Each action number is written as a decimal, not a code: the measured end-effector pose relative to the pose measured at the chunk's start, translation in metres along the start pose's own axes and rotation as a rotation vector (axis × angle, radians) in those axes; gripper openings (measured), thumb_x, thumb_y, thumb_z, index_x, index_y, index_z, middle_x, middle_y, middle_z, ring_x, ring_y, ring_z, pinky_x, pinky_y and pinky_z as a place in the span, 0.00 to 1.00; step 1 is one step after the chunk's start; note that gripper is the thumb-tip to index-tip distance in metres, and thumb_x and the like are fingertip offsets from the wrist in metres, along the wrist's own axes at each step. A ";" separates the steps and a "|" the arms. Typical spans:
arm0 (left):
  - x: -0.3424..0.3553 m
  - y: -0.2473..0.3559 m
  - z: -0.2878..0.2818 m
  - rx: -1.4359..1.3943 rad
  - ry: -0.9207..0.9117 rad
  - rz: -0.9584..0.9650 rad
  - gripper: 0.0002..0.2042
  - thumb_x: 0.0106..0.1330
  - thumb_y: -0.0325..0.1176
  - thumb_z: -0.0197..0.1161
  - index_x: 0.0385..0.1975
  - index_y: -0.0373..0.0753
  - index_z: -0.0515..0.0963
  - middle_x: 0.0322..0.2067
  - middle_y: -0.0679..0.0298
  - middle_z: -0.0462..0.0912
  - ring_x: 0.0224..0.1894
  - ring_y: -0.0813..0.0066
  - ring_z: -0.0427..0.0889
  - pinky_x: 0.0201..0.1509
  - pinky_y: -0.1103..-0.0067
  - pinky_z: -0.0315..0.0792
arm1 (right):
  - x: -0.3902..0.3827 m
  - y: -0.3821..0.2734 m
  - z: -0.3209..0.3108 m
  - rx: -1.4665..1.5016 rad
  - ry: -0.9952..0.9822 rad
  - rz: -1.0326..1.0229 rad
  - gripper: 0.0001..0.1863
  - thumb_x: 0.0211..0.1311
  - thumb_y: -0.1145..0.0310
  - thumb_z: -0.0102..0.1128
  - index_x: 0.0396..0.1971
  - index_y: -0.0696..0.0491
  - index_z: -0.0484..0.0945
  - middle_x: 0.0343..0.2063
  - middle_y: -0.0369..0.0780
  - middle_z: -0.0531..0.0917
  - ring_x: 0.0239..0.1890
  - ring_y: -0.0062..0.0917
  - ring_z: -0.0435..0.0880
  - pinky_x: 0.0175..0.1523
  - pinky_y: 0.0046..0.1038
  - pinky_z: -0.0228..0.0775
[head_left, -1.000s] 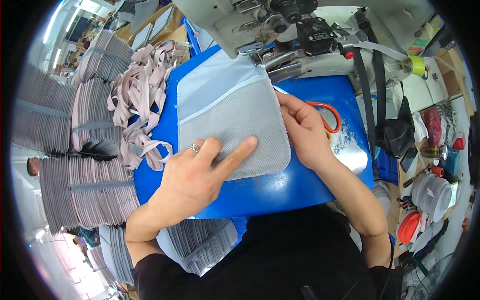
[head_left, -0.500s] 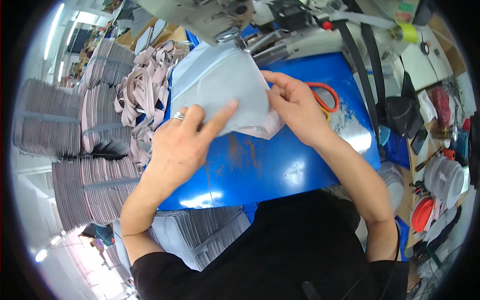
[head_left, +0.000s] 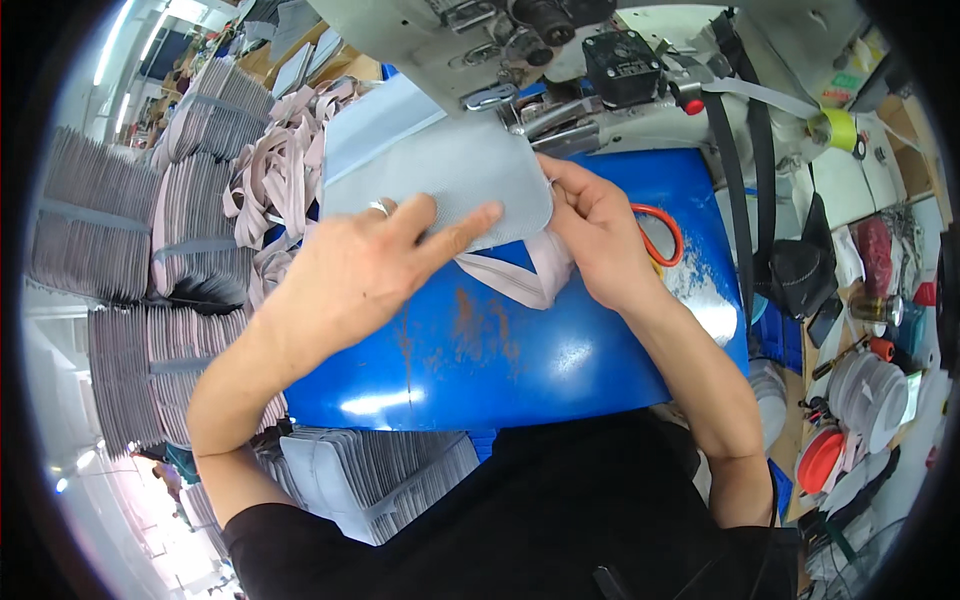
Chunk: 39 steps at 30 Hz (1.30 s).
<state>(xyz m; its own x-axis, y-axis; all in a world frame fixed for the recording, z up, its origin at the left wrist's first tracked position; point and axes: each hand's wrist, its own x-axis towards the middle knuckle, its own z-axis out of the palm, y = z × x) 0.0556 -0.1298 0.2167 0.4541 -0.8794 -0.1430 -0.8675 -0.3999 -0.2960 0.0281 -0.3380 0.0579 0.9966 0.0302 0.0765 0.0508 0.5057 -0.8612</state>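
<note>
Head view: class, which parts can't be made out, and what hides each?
Head view: grey fabric piece, lower left part, covered by the left hand.
Head view: sewing machine, top, cut off by the picture's upper edge.
Head view: orange handle, left part, hidden behind the right hand.

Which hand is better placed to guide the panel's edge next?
Probably the right hand: it pinches the grey panel at its edge, near the machine; the left hand lies on top.

Sewing workshop, I'd tag it: my feed shows a sewing machine (head_left: 430,50) at the far side over a blue worktable (head_left: 560,370), banded stacks of grey panels (head_left: 90,260) left, heaped pale pink strips (head_left: 285,175) near them, black straps (head_left: 728,190) hanging right.
</note>
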 end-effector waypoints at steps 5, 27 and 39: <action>0.018 -0.036 -0.003 0.035 0.002 0.066 0.35 0.61 0.27 0.63 0.73 0.55 0.72 0.34 0.60 0.72 0.26 0.63 0.82 0.31 0.69 0.81 | 0.021 0.003 -0.002 0.026 -0.019 0.011 0.17 0.78 0.71 0.57 0.60 0.64 0.77 0.42 0.38 0.88 0.41 0.14 0.84 0.47 0.19 0.75; 0.058 0.032 0.012 -0.084 0.104 -0.213 0.24 0.58 0.27 0.63 0.57 0.27 0.78 0.32 0.48 0.84 0.29 0.50 0.86 0.34 0.64 0.80 | 0.019 0.018 0.000 -0.017 0.029 -0.073 0.13 0.77 0.72 0.57 0.54 0.63 0.78 0.35 0.37 0.87 0.33 0.12 0.82 0.36 0.18 0.74; 0.008 0.086 0.078 -0.387 0.461 -0.301 0.41 0.50 0.37 0.78 0.70 0.46 0.74 0.45 0.60 0.78 0.47 0.59 0.80 0.49 0.64 0.75 | -0.010 0.013 -0.006 0.027 0.020 0.019 0.18 0.79 0.71 0.55 0.63 0.61 0.77 0.38 0.36 0.88 0.39 0.12 0.84 0.44 0.20 0.77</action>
<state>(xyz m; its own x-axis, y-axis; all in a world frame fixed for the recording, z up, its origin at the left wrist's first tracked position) 0.0006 -0.1509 0.1168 0.6287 -0.7010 0.3366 -0.7659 -0.6330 0.1122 0.0194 -0.3370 0.0434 0.9985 0.0226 0.0496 0.0301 0.5281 -0.8486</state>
